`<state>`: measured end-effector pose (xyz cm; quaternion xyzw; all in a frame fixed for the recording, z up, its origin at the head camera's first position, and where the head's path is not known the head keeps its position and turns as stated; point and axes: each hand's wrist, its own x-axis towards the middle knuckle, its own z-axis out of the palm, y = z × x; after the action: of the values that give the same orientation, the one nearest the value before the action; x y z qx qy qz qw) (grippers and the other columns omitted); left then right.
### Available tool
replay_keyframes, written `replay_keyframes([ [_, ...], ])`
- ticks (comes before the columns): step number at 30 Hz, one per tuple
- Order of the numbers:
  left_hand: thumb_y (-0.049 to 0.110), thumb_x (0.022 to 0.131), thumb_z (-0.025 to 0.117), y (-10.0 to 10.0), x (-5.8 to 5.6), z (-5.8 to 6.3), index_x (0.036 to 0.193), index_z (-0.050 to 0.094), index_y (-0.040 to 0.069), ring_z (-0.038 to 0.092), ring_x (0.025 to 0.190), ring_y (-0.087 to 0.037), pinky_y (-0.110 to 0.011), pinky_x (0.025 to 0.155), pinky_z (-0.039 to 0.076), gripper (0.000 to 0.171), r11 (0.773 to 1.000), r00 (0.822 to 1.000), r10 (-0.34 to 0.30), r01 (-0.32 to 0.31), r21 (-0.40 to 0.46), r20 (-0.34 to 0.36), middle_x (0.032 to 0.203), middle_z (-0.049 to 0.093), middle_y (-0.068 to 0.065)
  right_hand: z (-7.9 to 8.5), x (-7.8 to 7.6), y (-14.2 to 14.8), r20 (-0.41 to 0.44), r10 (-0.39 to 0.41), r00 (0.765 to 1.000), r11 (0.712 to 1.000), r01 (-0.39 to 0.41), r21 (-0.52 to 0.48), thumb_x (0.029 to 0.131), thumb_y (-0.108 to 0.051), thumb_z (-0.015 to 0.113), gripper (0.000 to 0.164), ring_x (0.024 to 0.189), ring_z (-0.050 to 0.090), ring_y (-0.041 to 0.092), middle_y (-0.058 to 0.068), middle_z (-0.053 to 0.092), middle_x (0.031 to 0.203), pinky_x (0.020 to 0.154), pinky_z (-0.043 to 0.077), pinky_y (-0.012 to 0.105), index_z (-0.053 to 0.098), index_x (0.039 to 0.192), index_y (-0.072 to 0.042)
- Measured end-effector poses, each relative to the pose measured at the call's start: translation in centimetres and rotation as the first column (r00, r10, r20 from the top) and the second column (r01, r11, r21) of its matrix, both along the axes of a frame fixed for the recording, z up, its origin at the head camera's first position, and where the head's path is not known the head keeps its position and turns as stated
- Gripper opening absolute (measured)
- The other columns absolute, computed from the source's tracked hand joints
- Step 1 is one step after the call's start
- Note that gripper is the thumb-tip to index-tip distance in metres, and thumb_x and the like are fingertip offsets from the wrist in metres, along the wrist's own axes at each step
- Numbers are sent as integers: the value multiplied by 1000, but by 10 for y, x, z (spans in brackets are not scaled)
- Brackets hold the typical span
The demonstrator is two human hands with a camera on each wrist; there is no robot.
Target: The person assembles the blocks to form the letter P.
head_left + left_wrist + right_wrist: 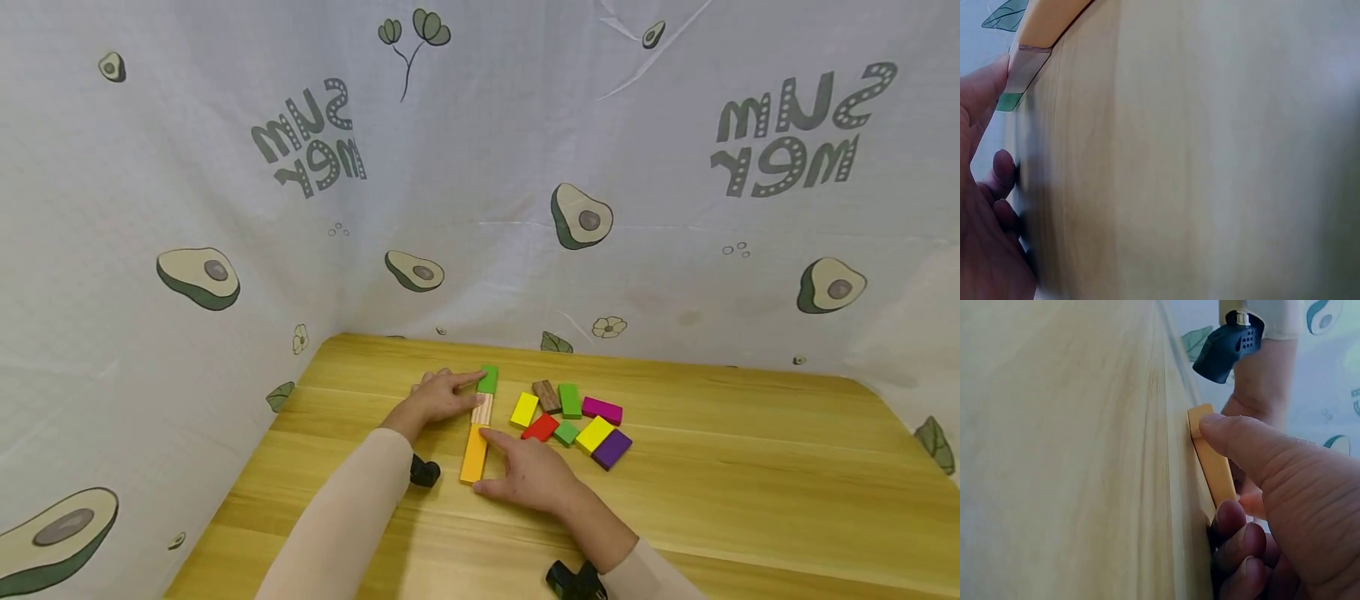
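Three blocks stand end to end in a line: a green block [489, 379] at the far end, a striped wood-grain block [482, 410] in the middle, and a longer orange block [473, 455] nearest. On the left side of the line, my left hand [437, 395] reaches its straight index finger to the green block, its thumb at the striped one. My right hand [534, 476] spans the orange block from the right, index finger by its far end and thumb at its near end. The right wrist view shows that thumb against the orange block [1213, 469], other fingers curled near the table.
Right of the line lie several loose blocks, among them a yellow block [524, 410], a brown block [547, 397], a red block [540, 427], a magenta block [602, 410] and a purple block [612, 449]. A patterned curtain [480, 167] hangs behind the wooden table [750, 483].
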<state>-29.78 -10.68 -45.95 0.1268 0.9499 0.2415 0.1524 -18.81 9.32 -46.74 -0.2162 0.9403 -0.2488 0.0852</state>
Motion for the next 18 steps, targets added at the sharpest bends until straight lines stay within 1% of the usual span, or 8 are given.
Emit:
replay_keyframes([
  [2, 60, 98, 58, 0, 0, 0, 151, 45, 49, 45, 122, -32, -57, 107, 36, 56, 1000, 1000, -4, 4, -6, -3, 141, 53, -12, -1, -1, 1, 6, 6, 1000, 1000, -6, -7, 83, -58, 79, 81, 53, 43, 7, -10, 49, 58, 53, 40, 27, 54, 149, -18],
  [3, 60, 98, 57, 1, 0, -1, 150, 46, 49, 45, 122, -32, -57, 107, 36, 55, 1000, 1000, -4, 4, -8, -4, 142, 53, -12, -1, -1, 1, 12, 9, 1000, 1000, -9, -13, 83, -57, 79, 81, 50, 36, 8, -10, 40, 54, 50, 35, 26, 53, 150, -18],
  [4, 59, 98, 57, 1, 0, -1, 150, 46, 48, 45, 123, -32, -57, 107, 36, 55, 1000, 1000, -3, 3, -8, -6, 142, 53, -12, -1, -1, 1, 16, 10, 1000, 1000, -10, -17, 83, -57, 78, 81, 48, 32, 8, -10, 35, 53, 49, 31, 25, 53, 150, -19],
  [5, 59, 98, 58, 1, 0, -2, 150, 47, 48, 44, 124, -32, -57, 107, 36, 54, 1000, 1000, -2, 2, -7, -7, 144, 52, -12, -1, -1, 1, 15, 13, 1000, 1000, -12, -19, 83, -57, 78, 80, 48, 30, 7, -11, 33, 52, 49, 30, 25, 53, 150, -20],
  [9, 59, 98, 58, 1, 0, -3, 149, 49, 48, 45, 125, -33, -58, 107, 36, 53, 1000, 1000, 5, -5, -5, -17, 147, 51, -12, -1, -1, 2, 1, 23, 1000, 1000, -23, -18, 84, -57, 78, 79, 49, 30, 6, -12, 34, 52, 51, 32, 24, 54, 149, -20],
  [12, 59, 98, 58, 2, 0, -4, 149, 49, 48, 46, 123, -32, -56, 104, 37, 53, 1000, 999, 8, -8, -8, -31, 146, 52, -12, -2, -1, 2, -6, 24, 1000, 1000, -24, -13, 84, -57, 78, 78, 50, 31, 7, -12, 35, 53, 53, 34, 25, 55, 149, -21],
  [18, 58, 98, 59, 3, 2, -3, 148, 50, 48, 46, 122, -32, -55, 101, 38, 52, 1000, 999, 20, -20, -7, -40, 145, 53, -11, -1, 0, 3, 0, 26, 1000, 999, -26, -21, 84, -56, 78, 78, 51, 30, 8, -11, 34, 55, 52, 33, 26, 54, 149, -21],
])
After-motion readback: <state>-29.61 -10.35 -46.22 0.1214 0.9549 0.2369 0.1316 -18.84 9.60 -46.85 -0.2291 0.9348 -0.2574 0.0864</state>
